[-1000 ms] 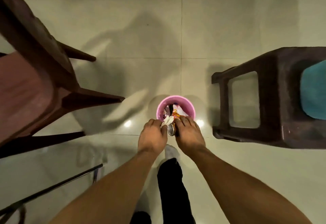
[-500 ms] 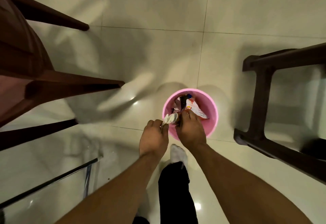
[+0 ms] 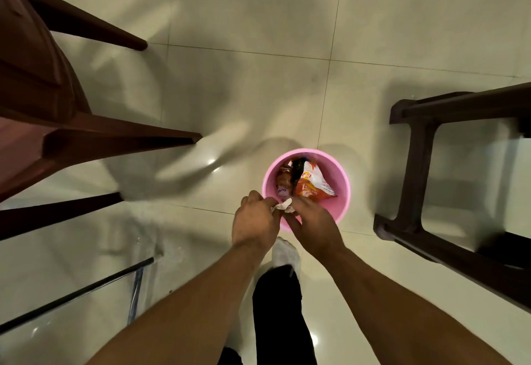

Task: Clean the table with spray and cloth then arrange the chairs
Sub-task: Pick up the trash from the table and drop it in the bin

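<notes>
Nearest, our socked foot [image 3: 284,254] stands on the tiles, with the glass table [image 3: 77,293] edge at lower left. Just ahead, our left hand [image 3: 254,225] and right hand [image 3: 313,225] both pinch one white crumpled wad [image 3: 283,206], fingers curled on it, over the near rim of the pink bin [image 3: 340,192]. Inside lie an orange chip packet [image 3: 311,185] and a brown wrapper [image 3: 283,183]. Beyond, the brown chair [image 3: 43,106] stands left and the dark stool [image 3: 416,163] right.

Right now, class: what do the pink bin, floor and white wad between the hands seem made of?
The pink bin looks moulded plastic: smooth, even colour, thin rim. The floor looks glazed tile: glossy, grout lines, reflected lights. The white wad is probably tissue paper, crumpled, matte; possibly thin cloth.
</notes>
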Tool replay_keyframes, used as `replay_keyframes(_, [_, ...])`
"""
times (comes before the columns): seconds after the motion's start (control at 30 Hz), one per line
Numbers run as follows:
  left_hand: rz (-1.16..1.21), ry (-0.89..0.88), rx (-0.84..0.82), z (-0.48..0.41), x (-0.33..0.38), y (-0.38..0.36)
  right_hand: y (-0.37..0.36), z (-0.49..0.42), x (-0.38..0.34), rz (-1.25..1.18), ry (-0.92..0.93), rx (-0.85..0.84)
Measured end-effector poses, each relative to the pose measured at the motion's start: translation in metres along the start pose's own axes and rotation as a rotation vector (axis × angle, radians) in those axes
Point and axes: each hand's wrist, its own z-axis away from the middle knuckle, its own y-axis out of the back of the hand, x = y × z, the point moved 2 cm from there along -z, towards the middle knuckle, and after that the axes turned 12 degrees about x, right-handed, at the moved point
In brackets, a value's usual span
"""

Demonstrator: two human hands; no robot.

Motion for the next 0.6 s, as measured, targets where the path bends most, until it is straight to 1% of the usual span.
replay_keyframes(0.07, [0.031, -0.021, 0.020, 0.001, 0.001, 0.000, 0.003, 0.002, 0.002, 0.009, 0.010, 0.016])
replay_keyframes(0.13, [0.061, -0.036, 0.037, 0.002, 0.000, 0.001, 0.004, 0.004, 0.004, 0.060, -0.017, 0.026])
replay_keyframes(0.23, [0.033, -0.054, 0.060, 0.005, -0.002, 0.000, 0.003, 0.003, 0.008, 0.122, -0.148, 0.066])
replay_keyframes(0.33, [0.036, -0.046, 0.091, 0.010, -0.009, -0.002, 0.000, 0.000, 0.005, 0.078, -0.227, 0.082])
replay_keyframes(0.5, [0.038, -0.025, 0.086, 0.029, -0.020, -0.005, 0.001, 0.003, -0.009, 0.088, -0.235, 0.057])
replay_keyframes(0.6, [0.025, -0.033, 0.074, 0.048, -0.024, -0.005, 0.007, 0.011, -0.020, 0.145, -0.194, 0.045])
